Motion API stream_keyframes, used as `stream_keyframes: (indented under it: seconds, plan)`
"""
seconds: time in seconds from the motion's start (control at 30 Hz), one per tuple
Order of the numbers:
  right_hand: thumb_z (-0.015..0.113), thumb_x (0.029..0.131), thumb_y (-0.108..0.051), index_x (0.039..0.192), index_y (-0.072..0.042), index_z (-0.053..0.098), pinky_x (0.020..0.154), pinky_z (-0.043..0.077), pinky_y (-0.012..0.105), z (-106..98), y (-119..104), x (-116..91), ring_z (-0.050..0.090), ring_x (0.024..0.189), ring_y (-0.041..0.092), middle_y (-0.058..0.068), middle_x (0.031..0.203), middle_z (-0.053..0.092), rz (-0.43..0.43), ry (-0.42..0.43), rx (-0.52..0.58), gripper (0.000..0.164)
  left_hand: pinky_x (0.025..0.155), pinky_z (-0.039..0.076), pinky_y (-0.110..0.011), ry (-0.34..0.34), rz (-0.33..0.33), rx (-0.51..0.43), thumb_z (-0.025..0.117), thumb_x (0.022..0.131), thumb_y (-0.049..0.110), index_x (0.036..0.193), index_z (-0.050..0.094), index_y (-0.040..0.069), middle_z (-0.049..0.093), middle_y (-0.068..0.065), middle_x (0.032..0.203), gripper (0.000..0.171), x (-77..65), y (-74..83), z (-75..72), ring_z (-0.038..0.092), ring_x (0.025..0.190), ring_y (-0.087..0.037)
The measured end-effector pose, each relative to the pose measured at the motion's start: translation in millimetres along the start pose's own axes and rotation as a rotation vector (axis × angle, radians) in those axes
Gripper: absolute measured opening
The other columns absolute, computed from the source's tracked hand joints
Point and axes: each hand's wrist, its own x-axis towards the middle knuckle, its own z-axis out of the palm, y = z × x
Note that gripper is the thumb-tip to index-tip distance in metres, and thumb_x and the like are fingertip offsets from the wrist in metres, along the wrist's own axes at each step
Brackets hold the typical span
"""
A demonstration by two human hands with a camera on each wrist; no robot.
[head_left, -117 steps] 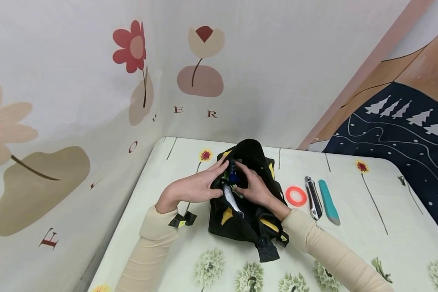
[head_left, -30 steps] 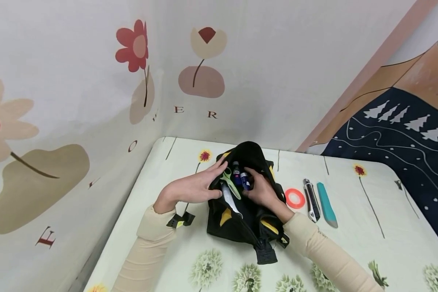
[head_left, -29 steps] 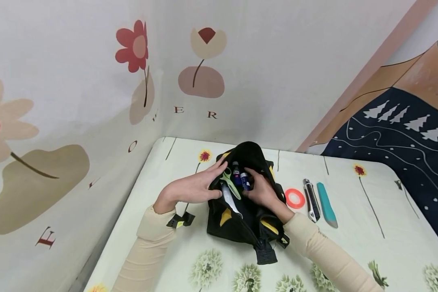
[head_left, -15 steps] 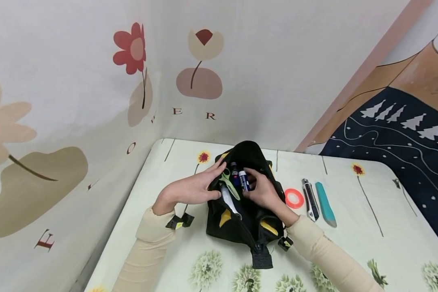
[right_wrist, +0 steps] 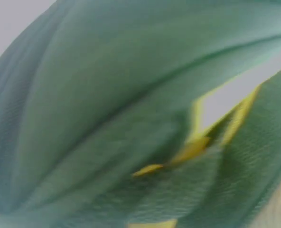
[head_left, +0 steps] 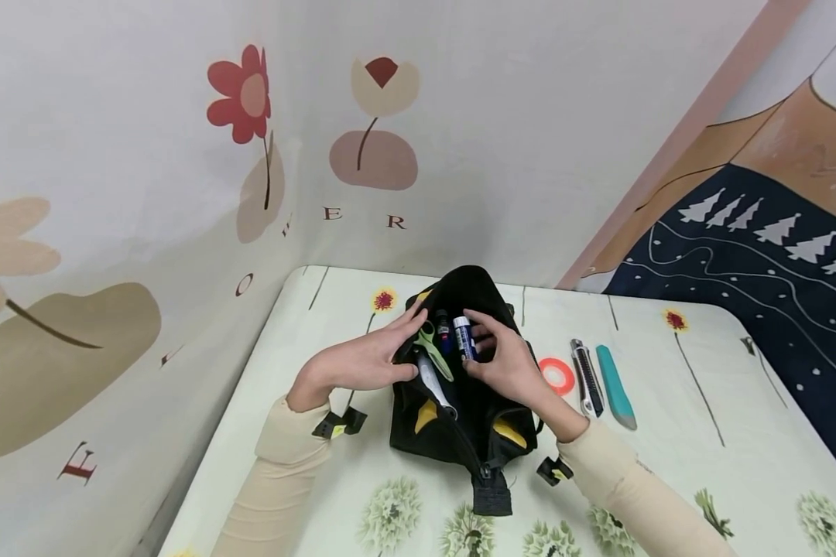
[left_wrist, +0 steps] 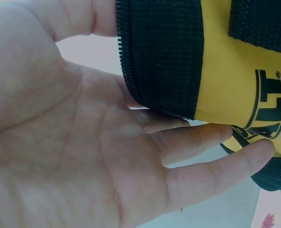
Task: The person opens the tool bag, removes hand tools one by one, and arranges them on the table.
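Observation:
The black and yellow tool bag point(head_left: 407, 441) stands unzipped on the table. My left hand point(head_left: 369, 356) holds its left rim, thumb and fingertips at the mouth; in the left wrist view the other fingers extend along the yellow outer side point(left_wrist: 230, 90). Between thumb and forefinger my right hand point(head_left: 512, 367) pinches a small blue tube with a white cap point(head_left: 464, 340), upright over the opening. Inside lie green-handled scissors point(head_left: 432, 352), a dark-capped blue bottle point(head_left: 443, 333) and a whitish long object point(head_left: 432, 384). Blurred bag fabric point(right_wrist: 107, 109) fills the right wrist view.
Right of the bag lie an orange tape ring point(head_left: 545, 370), a black and silver utility knife point(head_left: 588, 379) and a teal cutter point(head_left: 617, 387). A flower-patterned cloth covers the table point(head_left: 306, 480). Printed fabric walls rise behind and to the left.
My right hand, earlier deep in the bag, has taken hold of the white-capped tube and raised it slightly toward the opening. Scissors and bottle show more plainly. The left hand keeps its place.

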Motion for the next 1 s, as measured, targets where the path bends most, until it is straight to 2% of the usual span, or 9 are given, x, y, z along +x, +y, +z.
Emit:
stream_keyframes:
  seconds: [0.1,0.23,0.37,0.7,0.8,1.0]
  plan:
    - [0.082,0.088,0.009,0.161,-0.001,0.055,0.084,0.064,0.047,-6.0,-9.7,-4.5,0.072,0.106,0.037,0.028,0.134,0.068,-0.023,0.010,0.050,0.079,0.135,0.014,-0.058,0.006,-0.006,0.001,0.060,0.110,0.012,0.175,0.005,-0.004,-0.012,-0.019,0.185,0.087,-1.3,-0.5,0.4,-0.001,0.171,-0.036]
    - [0.080,0.089,0.014,0.163,-0.001,0.052,0.077,0.064,0.031,-18.1,-19.9,-10.8,0.069,0.109,0.039,0.030,0.139,0.064,-0.021,0.013,0.148,0.081,0.135,0.014,-0.058,0.011,-0.006,0.003,0.060,0.109,0.011,0.175,0.006,-0.004,-0.012,-0.019,0.185,0.087,-2.0,-0.6,0.5,-0.001,0.171,-0.036]
    - [0.077,0.092,0.014,0.166,-0.004,0.048,0.080,0.061,0.023,-35.4,-24.9,-16.7,0.066,0.113,0.038,0.030,0.144,0.061,-0.001,0.030,0.201,0.081,0.135,0.015,-0.057,0.007,-0.003,0.011,0.060,0.109,0.011,0.175,0.005,-0.004,-0.012,-0.020,0.184,0.088,-1.1,-0.6,0.3,-0.001,0.171,-0.036]
    - [0.072,0.097,0.013,0.172,-0.012,0.043,0.090,0.060,0.019,-82.9,-27.4,-33.5,0.066,0.114,0.009,0.026,0.150,0.059,0.075,0.117,0.258,0.084,0.134,0.017,-0.057,-0.012,0.011,0.028,0.057,0.109,0.013,0.175,0.004,-0.004,-0.014,-0.018,0.184,0.086,0.5,-0.3,-1.1,-0.001,0.171,-0.036]
    - [0.070,0.100,0.010,0.174,-0.015,0.040,0.090,0.059,0.017,-96.9,-24.3,-37.1,0.064,0.118,0.014,0.025,0.153,0.057,0.110,0.151,0.226,0.084,0.134,0.018,-0.056,-0.010,0.009,0.029,0.057,0.108,0.013,0.175,0.005,-0.004,-0.014,-0.018,0.184,0.087,0.2,-0.5,-1.1,-0.001,0.171,-0.035]
    - [0.068,0.105,0.006,0.177,-0.021,0.032,0.090,0.053,0.010,-117.7,-1.2,-43.5,0.058,0.132,0.036,0.026,0.162,0.051,0.167,0.195,0.124,0.085,0.134,0.017,-0.056,-0.010,0.009,0.039,0.057,0.108,0.013,0.175,0.005,-0.005,-0.013,-0.019,0.184,0.087,0.2,-1.4,-1.7,0.000,0.171,-0.035]
